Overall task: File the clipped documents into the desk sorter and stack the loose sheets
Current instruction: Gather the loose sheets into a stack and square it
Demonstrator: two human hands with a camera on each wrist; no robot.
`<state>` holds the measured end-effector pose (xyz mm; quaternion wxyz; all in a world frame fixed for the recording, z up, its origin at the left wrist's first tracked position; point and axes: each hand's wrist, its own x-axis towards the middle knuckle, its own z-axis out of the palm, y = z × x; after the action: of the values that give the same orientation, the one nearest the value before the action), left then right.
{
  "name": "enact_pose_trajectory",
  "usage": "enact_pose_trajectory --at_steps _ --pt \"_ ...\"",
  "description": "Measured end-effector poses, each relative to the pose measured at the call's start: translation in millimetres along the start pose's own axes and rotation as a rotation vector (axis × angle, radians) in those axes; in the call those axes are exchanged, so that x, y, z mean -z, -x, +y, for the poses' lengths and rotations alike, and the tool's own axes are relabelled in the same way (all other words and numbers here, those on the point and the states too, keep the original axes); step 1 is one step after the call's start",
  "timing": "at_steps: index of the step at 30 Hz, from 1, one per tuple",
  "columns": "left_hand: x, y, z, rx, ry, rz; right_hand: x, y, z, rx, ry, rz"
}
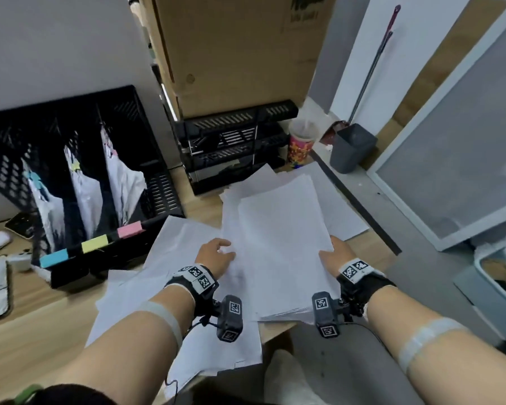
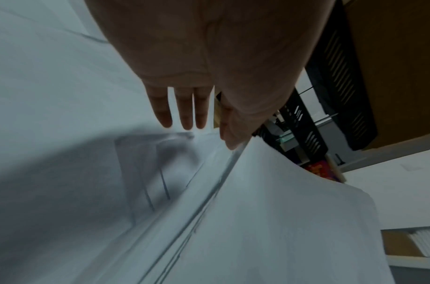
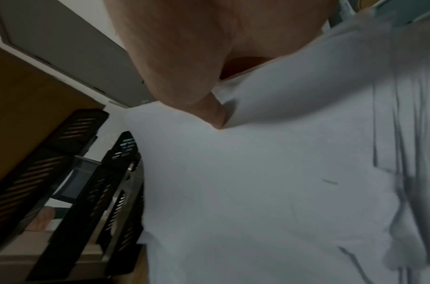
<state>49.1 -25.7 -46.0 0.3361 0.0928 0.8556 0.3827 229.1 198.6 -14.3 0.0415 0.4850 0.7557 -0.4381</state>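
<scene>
A thick stack of loose white sheets (image 1: 278, 238) lies in the middle of the desk, held between both hands. My left hand (image 1: 216, 254) rests against its left edge with the fingers (image 2: 184, 115) straight on the paper. My right hand (image 1: 332, 254) grips the right edge, thumb (image 3: 209, 107) on top, the other fingers hidden beneath the stack (image 3: 257, 182). More loose sheets (image 1: 173, 258) lie scattered under my left arm. The black desk sorter (image 1: 158, 185) stands at the left with clipped documents (image 1: 88, 200) in three slots.
A black tiered letter tray (image 1: 234, 141) and a colourful cup (image 1: 301, 144) stand behind the stack. A large cardboard box (image 1: 240, 48) rises at the back. The desk's right edge runs just past the sheets, with a grey bin (image 1: 352, 147) on the floor beyond.
</scene>
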Motion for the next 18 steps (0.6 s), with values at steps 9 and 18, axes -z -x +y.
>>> enact_pose_trajectory --at_steps 9,18 --pt "-45.8 -32.0 8.5 0.266 -0.064 0.085 12.8 -82.3 7.5 -0.145 0.27 -0.173" --pt "-69.1 -36.1 18.3 0.302 -0.01 0.081 -5.9 -106.2 1.9 0.052 0.391 -0.382"
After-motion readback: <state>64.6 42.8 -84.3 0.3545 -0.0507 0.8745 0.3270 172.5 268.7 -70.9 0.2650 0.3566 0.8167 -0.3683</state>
